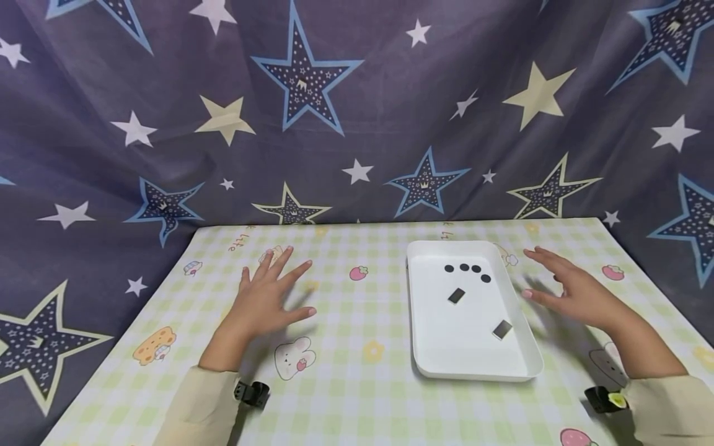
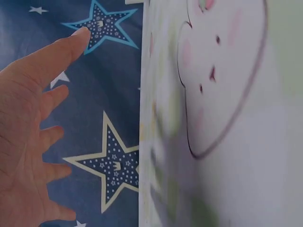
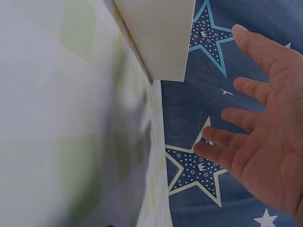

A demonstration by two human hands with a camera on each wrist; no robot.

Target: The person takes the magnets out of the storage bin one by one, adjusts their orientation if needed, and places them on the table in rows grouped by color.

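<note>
White tray (image 1: 457, 350), one, shallow, rectangular, rounded corners. Place: on the table (image 1: 340, 310), right of its middle, long sides running from near edge to far edge, the tray's far side close to the table's far edge.

Contents of tray:
– Black discs (image 1: 464, 267), four, small, lying separately in a slight arc near the tray's far edge, the rightmost set nearer than the others.
– Dark rectangular piece (image 1: 456, 295), tilted, nearer than the discs, about midway between the tray's long sides.
– Second rectangular piece (image 1: 502, 329), dark, pale along one edge, lying aslant near the right wall, towards the near right corner.

Left hand (image 1: 261, 305): released, fingers spread wide, raised over the table's left half, well apart from the tray.

Right hand (image 1: 582, 297): released, fingers extended, thumb apart, raised over the table just beside the tray's right wall, palm turned towards it.

Attire: beige sleeves (image 1: 195, 402), two; black wrist devices (image 1: 253, 394), two, the right one bearing a yellow-green part.

Covering: green-and-white checked cloth (image 1: 334, 396), printed with rabbits, strawberries and flowers. Behind the table's far edge: dark curtain (image 1: 385, 124), star-patterned.
</note>
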